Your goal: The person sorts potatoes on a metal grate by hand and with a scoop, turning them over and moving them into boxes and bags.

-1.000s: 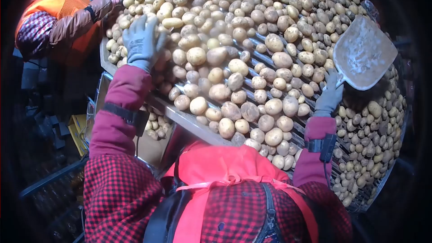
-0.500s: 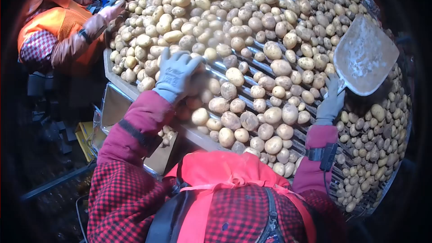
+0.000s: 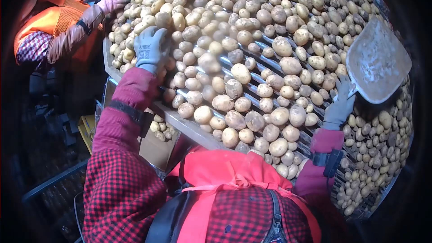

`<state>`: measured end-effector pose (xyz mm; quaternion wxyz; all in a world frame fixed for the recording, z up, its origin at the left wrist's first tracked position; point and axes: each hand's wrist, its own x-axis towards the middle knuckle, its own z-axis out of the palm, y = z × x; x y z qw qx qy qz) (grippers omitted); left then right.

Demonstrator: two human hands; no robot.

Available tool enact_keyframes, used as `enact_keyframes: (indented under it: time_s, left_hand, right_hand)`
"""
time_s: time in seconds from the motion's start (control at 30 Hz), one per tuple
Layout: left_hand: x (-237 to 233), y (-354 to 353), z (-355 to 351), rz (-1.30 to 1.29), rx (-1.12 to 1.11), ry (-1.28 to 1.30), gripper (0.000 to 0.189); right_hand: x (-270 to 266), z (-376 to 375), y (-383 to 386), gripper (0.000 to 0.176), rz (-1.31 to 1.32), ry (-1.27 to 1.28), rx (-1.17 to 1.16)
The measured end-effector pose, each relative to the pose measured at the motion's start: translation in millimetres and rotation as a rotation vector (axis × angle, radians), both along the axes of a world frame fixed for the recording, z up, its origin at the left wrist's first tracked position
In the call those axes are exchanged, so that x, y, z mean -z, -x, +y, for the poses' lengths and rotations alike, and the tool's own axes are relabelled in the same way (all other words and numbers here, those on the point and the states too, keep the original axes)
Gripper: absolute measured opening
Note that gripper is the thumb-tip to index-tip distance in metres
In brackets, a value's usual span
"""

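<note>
My left hand [image 3: 152, 48], in a grey glove, lies on the heap of potatoes [image 3: 191, 31] near the table's left side. Its fingers bend down over the potatoes, with the fingertips partly hidden; no potato shows gripped in it. At the right, my gloved right hand [image 3: 339, 108] is closed round the short handle of a scoop [image 3: 378, 60]. The scoop's broad, worn, whitish blade points away from me, above the potatoes. Dusty, pale potatoes of mixed sizes lie on metal bars [image 3: 261, 74] between my hands.
A co-worker in an orange vest [image 3: 58, 15] reaches onto the heap from the upper left with both hands. The table's metal edge [image 3: 189, 128] runs in front of me. Below it, a cardboard box [image 3: 155, 150] holds some potatoes. More potatoes [image 3: 373, 162] cover slats at the right.
My left hand has moved left and farther away over the potatoes, its fingers now less spread. Bare bars show where it was. My right hand still holds the scoop, slightly farther right in view.
</note>
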<state>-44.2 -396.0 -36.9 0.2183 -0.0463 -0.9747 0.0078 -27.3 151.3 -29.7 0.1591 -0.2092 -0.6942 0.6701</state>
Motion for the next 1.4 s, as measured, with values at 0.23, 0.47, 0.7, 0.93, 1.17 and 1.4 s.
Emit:
enact_keyframes:
  time_s: [0.23, 0.47, 0.7, 0.93, 1.17, 1.4]
  left_hand:
    - [-3, 27, -44, -0.030, 0.143, 0.036, 0.032]
    - [10, 29, -84, -0.189, -0.195, 0.312, 0.046]
    - [-48, -25, 92, -0.417, 0.353, -0.177, 0.033]
    - [-41, -20, 137, -0.624, 0.336, 0.023, 0.030]
    - [-85, -54, 76, -0.367, 0.106, -0.205, 0.037]
    - [-90, -89, 137, -0.127, 0.534, -0.147, 0.055]
  right_hand:
    - [-3, -5, 0, 0.049, 0.004, 0.000, 0.009]
    - [15, 6, 3, 0.057, 0.049, -0.044, 0.012]
    - [8, 1, 0, 0.051, -0.021, -0.092, 0.034]
    - [34, 20, 5, 0.051, 0.049, -0.189, -0.002]
    - [40, 22, 11, 0.050, 0.094, -0.134, 0.047]
    - [20, 7, 4, 0.045, 0.066, 0.029, 0.068]
